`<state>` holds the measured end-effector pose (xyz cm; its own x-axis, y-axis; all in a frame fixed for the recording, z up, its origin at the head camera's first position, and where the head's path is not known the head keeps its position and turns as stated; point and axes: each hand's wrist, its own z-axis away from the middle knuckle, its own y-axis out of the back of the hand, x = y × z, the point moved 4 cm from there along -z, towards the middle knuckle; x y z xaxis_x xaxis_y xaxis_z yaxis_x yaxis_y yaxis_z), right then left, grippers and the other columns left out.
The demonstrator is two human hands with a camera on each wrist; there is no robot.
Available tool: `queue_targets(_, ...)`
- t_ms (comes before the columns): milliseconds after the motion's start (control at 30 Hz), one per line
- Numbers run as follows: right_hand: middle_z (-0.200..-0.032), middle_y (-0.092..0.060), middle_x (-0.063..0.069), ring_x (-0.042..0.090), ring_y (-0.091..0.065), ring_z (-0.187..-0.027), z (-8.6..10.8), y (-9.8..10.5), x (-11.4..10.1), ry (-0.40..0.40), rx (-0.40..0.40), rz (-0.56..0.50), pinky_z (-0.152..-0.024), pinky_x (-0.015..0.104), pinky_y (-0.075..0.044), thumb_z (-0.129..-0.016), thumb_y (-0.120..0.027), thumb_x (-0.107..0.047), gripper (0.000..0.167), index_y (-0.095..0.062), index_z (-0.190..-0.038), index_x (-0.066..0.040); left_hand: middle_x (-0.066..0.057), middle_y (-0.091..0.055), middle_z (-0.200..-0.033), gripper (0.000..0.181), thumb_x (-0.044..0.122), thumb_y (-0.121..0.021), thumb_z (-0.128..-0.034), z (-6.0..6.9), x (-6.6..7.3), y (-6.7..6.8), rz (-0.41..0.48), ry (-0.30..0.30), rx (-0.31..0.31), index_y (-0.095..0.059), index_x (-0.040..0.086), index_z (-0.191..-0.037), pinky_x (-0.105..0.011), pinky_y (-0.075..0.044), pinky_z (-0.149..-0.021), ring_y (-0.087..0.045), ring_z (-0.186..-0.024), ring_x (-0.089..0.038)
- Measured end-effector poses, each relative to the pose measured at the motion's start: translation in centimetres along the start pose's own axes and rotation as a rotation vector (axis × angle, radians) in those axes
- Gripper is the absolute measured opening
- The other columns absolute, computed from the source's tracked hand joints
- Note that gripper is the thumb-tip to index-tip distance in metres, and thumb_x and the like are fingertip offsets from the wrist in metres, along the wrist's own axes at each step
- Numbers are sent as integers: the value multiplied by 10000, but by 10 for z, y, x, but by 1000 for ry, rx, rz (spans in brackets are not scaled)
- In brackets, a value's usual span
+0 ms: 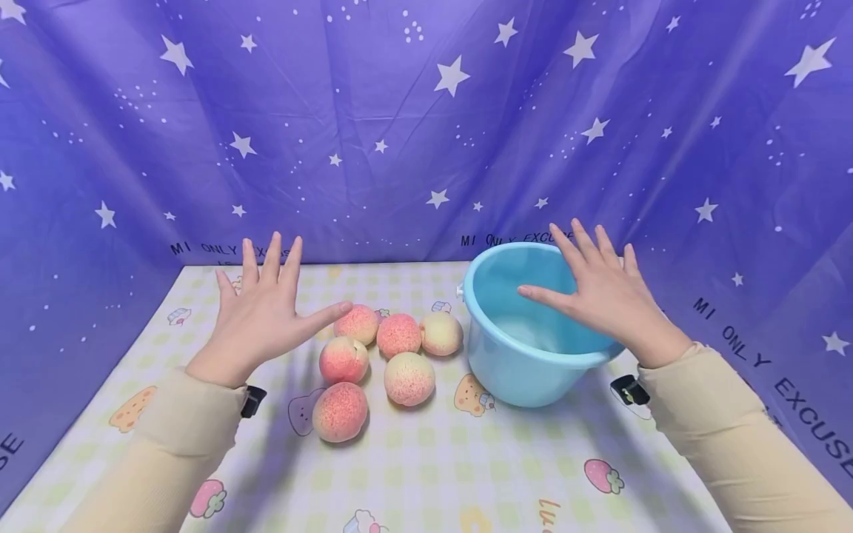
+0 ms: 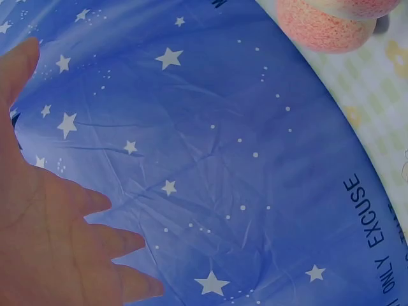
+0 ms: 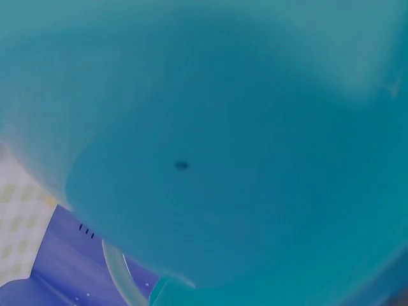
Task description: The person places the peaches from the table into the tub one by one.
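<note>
L hand [image 1: 263, 320], fingers apart, empty; peaches [image 1: 398, 335] at its 4 o'clock. R hand [image 1: 606, 298] same, above bucket [image 1: 526, 374]. Prob. best: cup 1 lightly, lower gently, don't drop.

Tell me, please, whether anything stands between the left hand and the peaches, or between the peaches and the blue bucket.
Nothing visible stands between the left hand and the peaches; the hand just overlaps the back-left peach in the head view. No separate thing shows between them and the blue bucket, whose wall rises beside the group.

six peaches [image 1: 399, 336] beside blue bucket [image 1: 523, 374]
</note>
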<state>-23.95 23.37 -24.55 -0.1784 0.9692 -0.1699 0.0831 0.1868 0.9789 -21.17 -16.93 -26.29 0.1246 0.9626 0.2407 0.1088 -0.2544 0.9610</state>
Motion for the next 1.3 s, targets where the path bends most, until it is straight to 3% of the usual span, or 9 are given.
queue_targets(500,-1669,72,86,426,107,-1514,5,6,16,-27,10,-111,-1136,726,52,-849,-516,-765,1016,-18,-1600,-296,-148,124,-1654,1189,915,-355,-772,10,0,-5,-7,-13,-30,42,157,-1598,-781,92,-1075,243,-1466,-439)
queue_targets(867,-1670,21,89,417,56,-1525,11,-1,42,-63,56,-276,-1163,690,52,-920,-524,-653,888,-77,-1600,-299,-184,53,-1658,1142,867,-397,-811,20,0,-13,-17,-55,-35,49,169,-1598,-779,70,-1085,198,-1464,-487)
queue_targets(1067,-1671,38,60,440,52,-1517,12,-8,56,-108,30,-370,-1059,813,-54,-952,-497,-612,833,-60,-1598,-319,-192,-5,-1660,1127,836,-432,-826,25,-1,-19,-9,-58,-28,-6,138,-1603,-782,55,-1086,128,-1482,-498)
queue_targets(1300,-1671,33,84,537,-32,-1479,14,-12,65,-143,3,-431,-1020,805,-216,-971,-471,-595,790,-57,-1595,-344,-202,-59,-1656,1126,824,-470,-820,29,1,-29,14,-91,1,-81,113,-1602,-774,-13,-1104,71,-1487,-511)
